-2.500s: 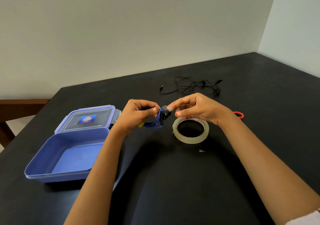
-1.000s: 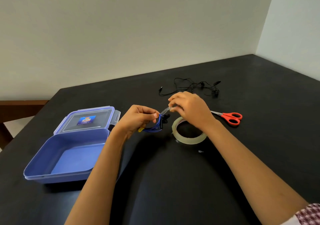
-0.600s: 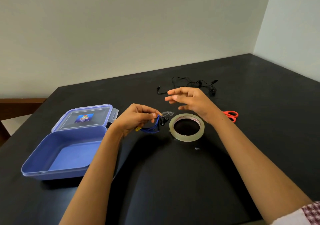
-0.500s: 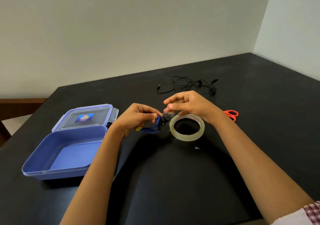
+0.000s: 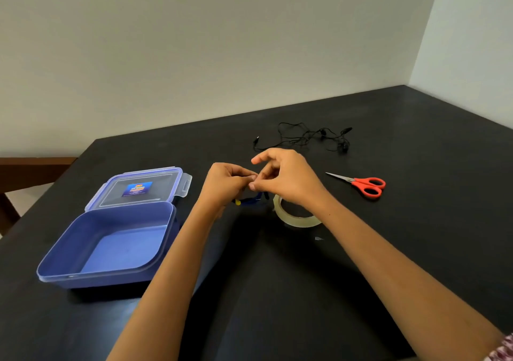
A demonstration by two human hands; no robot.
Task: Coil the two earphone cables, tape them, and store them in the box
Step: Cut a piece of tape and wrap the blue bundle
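Seemingly, both hands [image 5: 226,185] [image 5: 287,181] pinch the blue coil [image 5: 250,200]

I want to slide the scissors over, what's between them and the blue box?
Head view: the left hand and right hand pinching the blue earphone coil, plus the tape roll.

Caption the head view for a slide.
Left hand and right hand pinch the blue earphone coil beside the open box.
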